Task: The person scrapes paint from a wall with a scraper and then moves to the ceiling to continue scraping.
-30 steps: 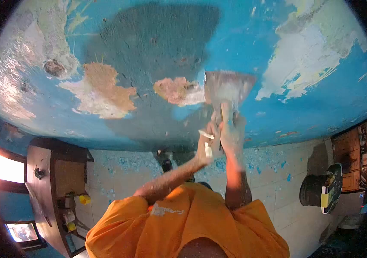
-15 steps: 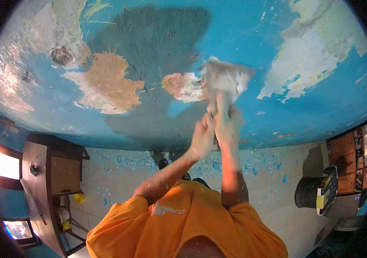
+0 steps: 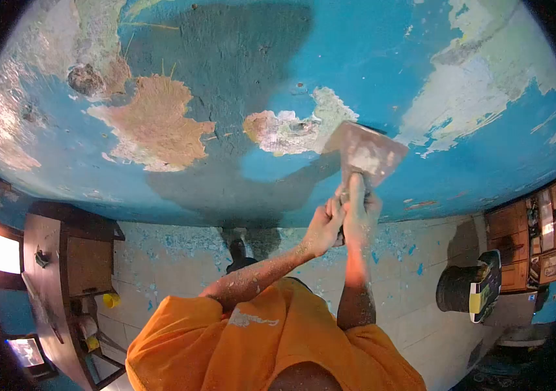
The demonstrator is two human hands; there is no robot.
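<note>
A wide metal scraper (image 3: 370,156), whitish with dust, has its blade at the blue painted wall (image 3: 382,58). My right hand (image 3: 361,212) is wrapped round its handle, the thumb stretched up toward the blade. Just beside it, my left hand (image 3: 325,229) is closed on the lower handle, which the fingers mostly hide. Left of the blade, a bare patch (image 3: 297,133) of pale and brownish plaster shows through the paint. Farther left lies a larger brown patch (image 3: 160,124), and a big pale patch (image 3: 467,91) is on the right.
Paint flakes (image 3: 382,251) litter the tiled floor along the wall's foot. A wooden desk (image 3: 53,280) stands at left, with a small yellow container (image 3: 111,300) by it. On the right are a black bucket-like object (image 3: 454,289) and a wooden cabinet (image 3: 509,241).
Both hands and the scraper have moved right and down along the wall. The plaster patch that the blade partly covered now shows more fully.
</note>
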